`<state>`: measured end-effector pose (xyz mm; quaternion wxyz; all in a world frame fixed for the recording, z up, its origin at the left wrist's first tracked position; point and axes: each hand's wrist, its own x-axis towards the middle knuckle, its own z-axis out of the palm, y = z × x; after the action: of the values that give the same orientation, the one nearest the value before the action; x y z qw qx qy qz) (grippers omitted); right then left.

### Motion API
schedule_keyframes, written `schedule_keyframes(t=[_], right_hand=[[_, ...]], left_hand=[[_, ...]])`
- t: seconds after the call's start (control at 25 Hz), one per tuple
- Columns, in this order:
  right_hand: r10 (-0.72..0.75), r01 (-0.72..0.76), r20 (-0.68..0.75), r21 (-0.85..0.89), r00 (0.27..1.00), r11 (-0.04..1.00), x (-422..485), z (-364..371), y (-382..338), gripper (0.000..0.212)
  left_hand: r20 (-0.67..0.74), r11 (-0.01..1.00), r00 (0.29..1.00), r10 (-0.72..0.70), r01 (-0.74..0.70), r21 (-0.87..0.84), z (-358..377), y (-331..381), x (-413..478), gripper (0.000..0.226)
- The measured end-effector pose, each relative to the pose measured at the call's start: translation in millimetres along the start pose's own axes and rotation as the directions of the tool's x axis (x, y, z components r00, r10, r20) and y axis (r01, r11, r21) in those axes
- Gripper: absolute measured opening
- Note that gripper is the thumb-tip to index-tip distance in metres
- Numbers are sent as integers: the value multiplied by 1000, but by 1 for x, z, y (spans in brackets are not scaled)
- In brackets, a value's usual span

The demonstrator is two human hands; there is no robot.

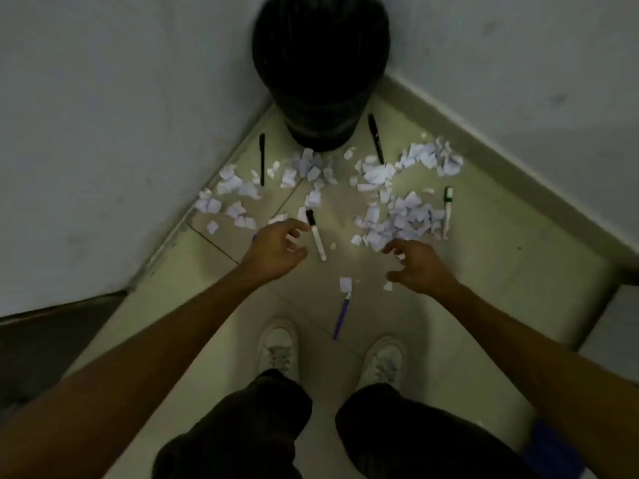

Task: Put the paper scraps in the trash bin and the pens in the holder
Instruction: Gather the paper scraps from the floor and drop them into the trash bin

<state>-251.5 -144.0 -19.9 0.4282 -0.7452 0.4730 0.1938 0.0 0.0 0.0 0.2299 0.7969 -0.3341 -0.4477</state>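
Both hands are down low and apart. The left hand [276, 247] has its fingers loosely curled beside the black-capped marker [316, 236], probably going for it. A blue speck peeps out at that hand's outer edge, so I can't tell whether it already holds something. The right hand [418, 267] hovers with bent, spread fingers and nothing in them, just short of the big heap of paper scraps [401, 219], well placed for a scoop.

Further out, a purple pen [342, 318] lies near the white shoes [278, 347]. A green-capped marker [448, 212] sits against the heap's far side. A thin black pen [262, 160] and a black marker [376, 140] flank the trash bin [320, 74], which is tucked in the corner, an easy reach. More scraps are strewn on the floor [501, 271] in front of it, and the pens are mixed in among them, so they need sorting apart. Nothing to stand the pens in shows anywhere.
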Motion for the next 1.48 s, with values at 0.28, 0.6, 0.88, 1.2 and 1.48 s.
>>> schedule_keyframes(t=[0.28,0.6,0.88,1.2,1.48], right_hand=[[-49,60,40,-341,998,938,56,107,113,55],[-338,273,-271,-252,901,929,109,116,95,27],[-5,-130,-327,-390,945,911,125,61,85,107],[-150,98,-96,-411,984,907,168,56,50,63],[-263,150,-260,-386,929,910,158,50,43,91]], left_hand=[[401,794,834,379,-516,321,146,-111,54,42],[364,507,738,568,-663,552,195,-96,96,35],[-40,700,865,500,-376,607,91,-113,95,58],[-3,727,964,266,-199,657,53,-176,138,77],[-231,870,885,404,-294,396,60,-156,147,65]])
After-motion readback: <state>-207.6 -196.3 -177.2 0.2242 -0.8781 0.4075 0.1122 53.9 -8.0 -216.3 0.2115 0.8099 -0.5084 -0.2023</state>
